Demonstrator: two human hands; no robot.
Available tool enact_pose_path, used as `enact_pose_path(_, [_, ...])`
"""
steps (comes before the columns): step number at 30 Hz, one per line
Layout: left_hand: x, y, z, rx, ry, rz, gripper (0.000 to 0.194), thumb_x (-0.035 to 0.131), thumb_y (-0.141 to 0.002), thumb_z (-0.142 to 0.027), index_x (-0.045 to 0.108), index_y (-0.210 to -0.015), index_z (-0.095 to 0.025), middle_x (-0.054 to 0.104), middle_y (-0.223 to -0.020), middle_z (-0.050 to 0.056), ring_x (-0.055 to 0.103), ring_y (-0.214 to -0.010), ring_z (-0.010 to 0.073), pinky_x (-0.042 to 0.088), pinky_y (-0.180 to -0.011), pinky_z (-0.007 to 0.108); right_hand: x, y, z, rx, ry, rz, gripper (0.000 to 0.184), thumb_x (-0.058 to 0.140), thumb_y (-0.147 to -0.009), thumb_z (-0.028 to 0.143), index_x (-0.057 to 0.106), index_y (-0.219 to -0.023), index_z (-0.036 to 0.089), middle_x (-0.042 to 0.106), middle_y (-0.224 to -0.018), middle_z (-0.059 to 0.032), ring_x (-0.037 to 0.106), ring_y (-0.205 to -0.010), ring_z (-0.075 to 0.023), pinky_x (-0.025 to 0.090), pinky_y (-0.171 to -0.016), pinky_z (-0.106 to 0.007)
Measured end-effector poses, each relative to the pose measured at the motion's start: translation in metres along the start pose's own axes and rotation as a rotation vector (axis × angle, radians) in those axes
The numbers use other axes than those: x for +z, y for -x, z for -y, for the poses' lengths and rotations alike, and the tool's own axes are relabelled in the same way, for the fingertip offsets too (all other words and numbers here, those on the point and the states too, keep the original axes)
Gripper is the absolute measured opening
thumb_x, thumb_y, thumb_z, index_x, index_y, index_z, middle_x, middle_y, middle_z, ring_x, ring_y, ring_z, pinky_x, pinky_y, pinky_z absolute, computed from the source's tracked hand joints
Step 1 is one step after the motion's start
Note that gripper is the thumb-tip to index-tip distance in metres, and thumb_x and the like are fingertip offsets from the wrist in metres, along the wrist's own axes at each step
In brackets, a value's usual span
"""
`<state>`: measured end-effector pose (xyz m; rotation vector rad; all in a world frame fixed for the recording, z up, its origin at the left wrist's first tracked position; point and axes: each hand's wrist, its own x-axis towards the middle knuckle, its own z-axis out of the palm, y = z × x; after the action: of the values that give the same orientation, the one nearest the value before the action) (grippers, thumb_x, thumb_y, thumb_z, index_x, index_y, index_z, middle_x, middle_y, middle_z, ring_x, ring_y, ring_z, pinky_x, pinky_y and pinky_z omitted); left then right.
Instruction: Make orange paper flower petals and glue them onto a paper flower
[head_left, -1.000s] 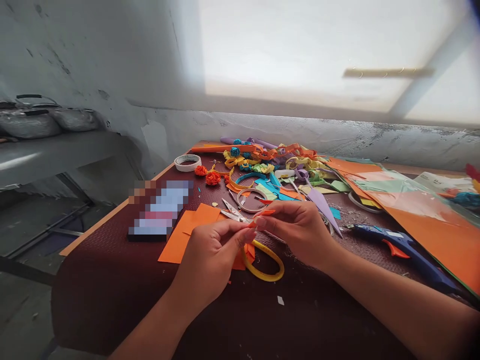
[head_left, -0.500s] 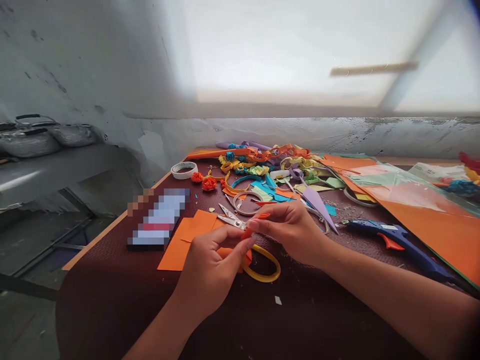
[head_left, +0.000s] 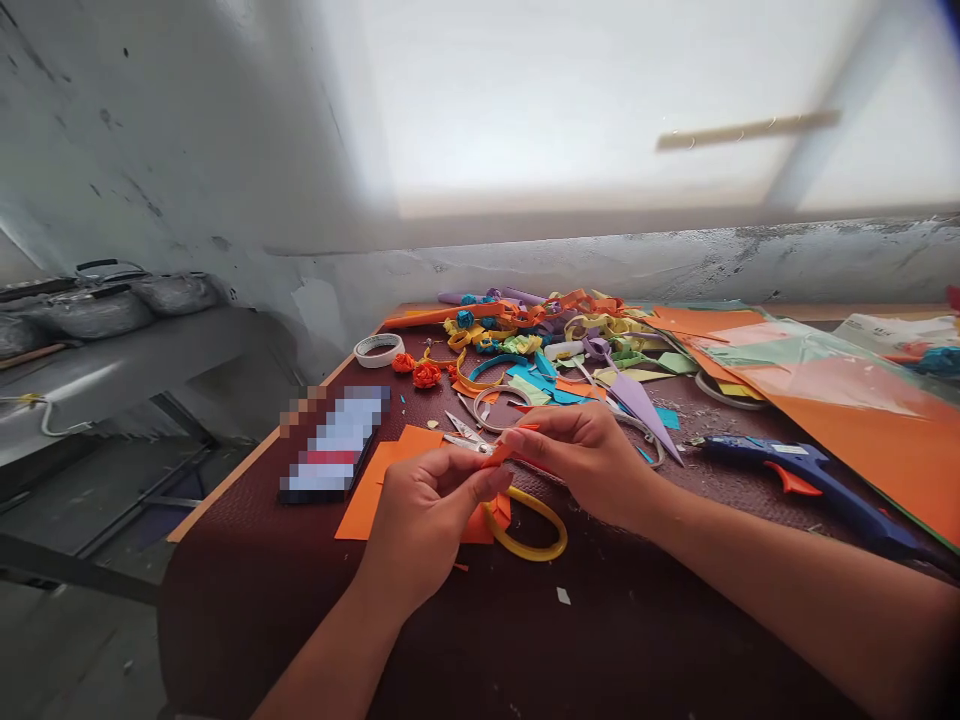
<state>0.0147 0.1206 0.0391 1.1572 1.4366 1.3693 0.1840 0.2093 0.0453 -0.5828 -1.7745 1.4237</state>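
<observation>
Between my fingertips is a small folded piece of orange paper (head_left: 498,456). My left hand (head_left: 431,500) pinches its lower left end, and my right hand (head_left: 577,450) pinches the upper right part. Under and behind my hands lie scissors (head_left: 541,552) with yellow handles, their blades (head_left: 466,434) pointing away to the left and partly spread. Orange paper sheets (head_left: 367,500) lie flat on the dark table beneath my left hand. Two orange paper flowers (head_left: 427,375) sit beyond the sheets. My fingers hide part of the folded piece.
A phone with a blurred screen (head_left: 341,440) lies at the left, below a roll of white tape (head_left: 379,349). A blue glue gun (head_left: 802,475) rests right of my forearm. Colourful paper scraps (head_left: 540,375) and strips cover the back; orange sheets under clear plastic (head_left: 817,400) lie at the right.
The view has shifted slightly, so the table appears further right. Both hands stay on the orange paper, which now shows as a short slanted strip between them. A tiny orange scrap now shows below my left hand.
</observation>
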Motion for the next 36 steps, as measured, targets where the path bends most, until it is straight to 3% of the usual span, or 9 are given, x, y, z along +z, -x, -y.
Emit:
enact_pose_path(7, [0.0,0.002,-0.002,0.03,0.073,0.007,0.018,0.089,-0.075,-0.034,0.081,-0.077,-0.018,0.081,-0.076,0.004,0.078,-0.076,0.0208,0.062,-0.077,0.029,-0.001,0.0,0.002,-0.024,-0.043,0.049,0.026,0.071,-0.093,0.039,0.083,-0.082,0.019,0.075,-0.081,-0.0035,0.064,-0.077,-0.0162,0.047,-0.07,-0.026])
enact_pose_path(11, [-0.002,0.002,-0.002,0.043,0.11,0.082,0.019,0.085,-0.08,-0.035,0.08,-0.075,-0.018,0.081,-0.076,0.005,0.078,-0.076,0.0204,0.063,-0.076,0.028,-0.002,0.001,0.002,-0.033,-0.043,0.064,0.03,0.065,-0.098,0.04,0.084,-0.086,0.02,0.077,-0.084,-0.0027,0.066,-0.081,-0.0159,0.049,-0.078,-0.026])
enact_pose_path(14, [-0.004,0.001,-0.001,0.04,0.103,0.059,0.019,0.083,-0.082,-0.035,0.08,-0.075,-0.018,0.081,-0.075,0.004,0.078,-0.073,0.019,0.063,-0.074,0.026,-0.001,0.001,-0.001,-0.056,-0.13,0.067,0.038,0.058,-0.103,0.046,0.084,-0.092,0.021,0.078,-0.088,-0.0029,0.069,-0.086,-0.0171,0.051,-0.086,-0.028])
enact_pose_path(20, [-0.004,-0.002,0.003,0.029,0.062,0.029,0.022,0.086,-0.079,-0.038,0.079,-0.077,-0.018,0.08,-0.072,0.003,0.078,-0.072,0.0185,0.063,-0.071,0.025,0.005,0.002,-0.003,0.075,-0.083,0.1,0.03,0.083,-0.082,0.044,0.081,-0.083,0.015,0.077,-0.08,-0.007,0.069,-0.076,-0.0217,0.052,-0.069,-0.03])
enact_pose_path(29, [-0.005,0.0,0.003,0.052,0.032,0.029,0.028,0.08,-0.084,-0.043,0.079,-0.079,-0.016,0.078,-0.069,0.004,0.077,-0.068,0.0205,0.065,-0.072,0.031,-0.003,0.001,-0.001,-0.101,0.128,0.077,0.039,0.059,-0.102,0.042,0.076,-0.08,0.015,0.048,-0.063,0.004,0.039,-0.061,-0.0096,0.033,-0.058,-0.024])
enact_pose_path(33, [-0.002,0.003,0.001,0.077,-0.049,0.044,0.03,0.074,-0.089,-0.043,0.075,-0.075,-0.017,0.075,-0.066,0.003,0.073,-0.065,0.0177,0.062,-0.067,0.028,-0.002,0.002,-0.002,-0.125,0.197,0.005,0.041,0.056,-0.102,0.042,0.071,-0.076,0.015,0.043,-0.062,0.0049,0.038,-0.06,-0.0095,0.031,-0.056,-0.024])
enact_pose_path(36, [0.003,0.008,-0.001,0.145,-0.13,-0.003,0.03,0.067,-0.095,-0.041,0.071,-0.075,-0.019,0.072,-0.066,0.0,0.069,-0.065,0.0141,0.057,-0.063,0.023,-0.003,-0.001,-0.001,-0.135,0.255,-0.058,0.039,0.055,-0.101,0.04,0.07,-0.074,0.016,0.048,-0.061,0.0043,0.043,-0.059,-0.0101,0.034,-0.056,-0.024])
